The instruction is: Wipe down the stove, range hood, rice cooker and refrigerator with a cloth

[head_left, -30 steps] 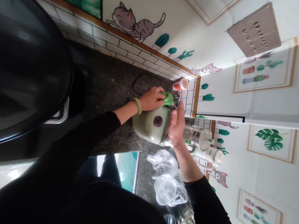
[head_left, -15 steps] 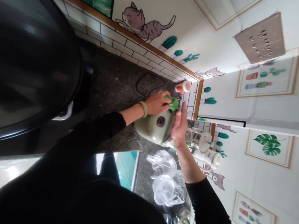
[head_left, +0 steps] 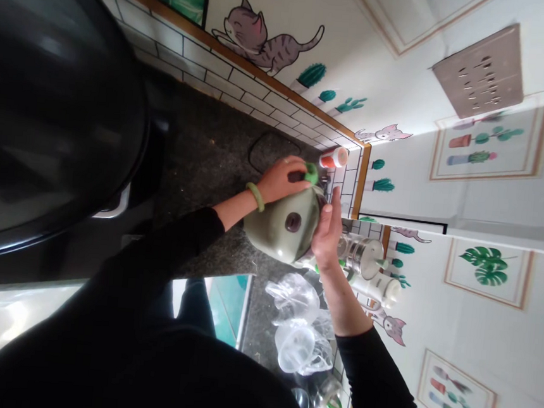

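Observation:
A rounded sage-green kitchen appliance [head_left: 274, 233] with a dark round button on its side stands on the dark countertop. My left hand [head_left: 281, 181], wearing a pale green bracelet, reaches over its upper end. A bright green cloth [head_left: 311, 174] is bunched under those fingers, partly hidden by them. My right hand [head_left: 327, 231] lies against the other side of the appliance, fingers stretched out and thumb toward it. An orange-and-white container [head_left: 334, 157] stands near the wall, just beyond the cloth.
At the left is a large black rounded object [head_left: 55, 115]. Clear plastic bags [head_left: 294, 301] and a translucent tub [head_left: 295, 346] lie below the appliance. Glass jars [head_left: 365, 258] stand along the wall [head_left: 410, 197] behind my right hand. A dark cord [head_left: 252, 151] loops on the countertop [head_left: 201, 147].
My left hand has shifted slightly up and left along the appliance's top end, and the cloth has moved with it. My right hand stays about where it was.

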Motion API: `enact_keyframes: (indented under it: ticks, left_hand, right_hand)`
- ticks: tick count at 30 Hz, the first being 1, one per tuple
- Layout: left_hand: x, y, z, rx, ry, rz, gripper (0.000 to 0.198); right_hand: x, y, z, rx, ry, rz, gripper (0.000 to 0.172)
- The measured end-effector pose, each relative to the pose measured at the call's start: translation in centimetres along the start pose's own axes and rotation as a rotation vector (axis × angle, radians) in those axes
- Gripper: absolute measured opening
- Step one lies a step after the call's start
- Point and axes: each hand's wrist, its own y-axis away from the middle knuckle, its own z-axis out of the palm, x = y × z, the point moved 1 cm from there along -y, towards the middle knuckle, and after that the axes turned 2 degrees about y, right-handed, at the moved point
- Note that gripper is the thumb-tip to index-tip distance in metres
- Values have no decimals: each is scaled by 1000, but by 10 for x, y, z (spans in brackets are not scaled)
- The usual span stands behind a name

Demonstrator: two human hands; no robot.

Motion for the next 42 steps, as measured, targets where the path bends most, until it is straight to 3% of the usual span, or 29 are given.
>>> enact_keyframes:
  ticks: [4,8,13,18,23,26,29,34,36,40,42]
  left_hand:
    - [30,-12,2,-282,-157,58,23]
    - [37,-32,6,-386,-252,-59,31]
    - [34,-45,13,-393,-205,-232,42]
    - [29,-38,16,-363,-75,-204,39]
    - [26,-44,24,-308,-30,-304,36]
    - [22,-46,28,-308,12,-279,35]
    - [10,-38,23,-236,29,-275,33]
    - [-17,-10,0,-122,-19,-499,33]
    - [-15,-1,-1,-132,37,-439,33]
    - [2,5,14,-209,161,-68,31]
    - [-1,6,17,-217,164,-122,29]
  right_hand:
    - [3,0,0,-26,9,3,71]
    - [4,0,0,-41,26,-1,68]
    - [1,0,0,-24,14,3,69]
    - [-1,1,0,-36,5,16,70]
    - [0,0,0,-31,-2,19,71]
    - [0,0,0,-34,15,28,71]
    - [0,0,1,-20,15,24,69]
    - [2,0,2,-16,10,20,69]
    - [3,0,1,-13,12,20,68]
    - [4,1,-1,-18,7,17,66]
    - [2,2,-2,-24,3,22,68]
